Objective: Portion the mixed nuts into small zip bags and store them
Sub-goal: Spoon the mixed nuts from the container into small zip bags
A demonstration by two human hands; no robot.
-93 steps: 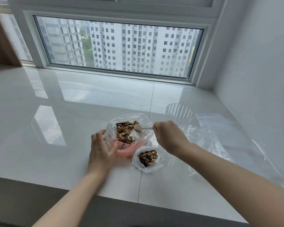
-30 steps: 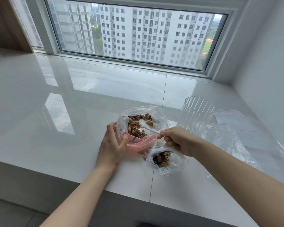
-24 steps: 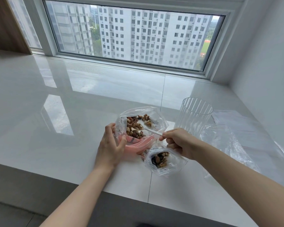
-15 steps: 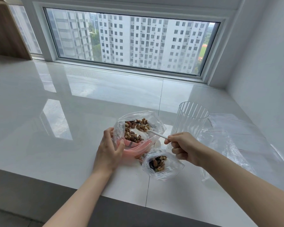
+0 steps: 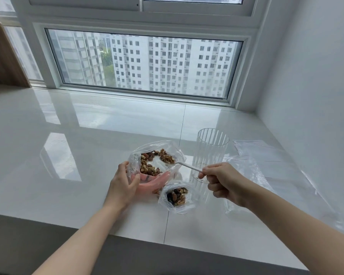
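1. Right hand [image 5: 224,180] pinches the white spoon [image 5: 184,164], its handle running right to left, loaded bowl pointing into the big nut bag [image 5: 153,155].
2. Left hand [image 5: 123,183] grips that bag's near side; the small zip bag [image 5: 176,197] sits open just beside it on the counter [image 5: 68,155].

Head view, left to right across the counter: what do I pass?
Left hand → big nut bag → small bag → glass → right hand → empty bags.

A glossy white counter [image 5: 87,155] is lying below a wide window [image 5: 145,64] facing apartment towers [image 5: 167,62], a wooden panel [image 5: 2,58] standing at the far left.
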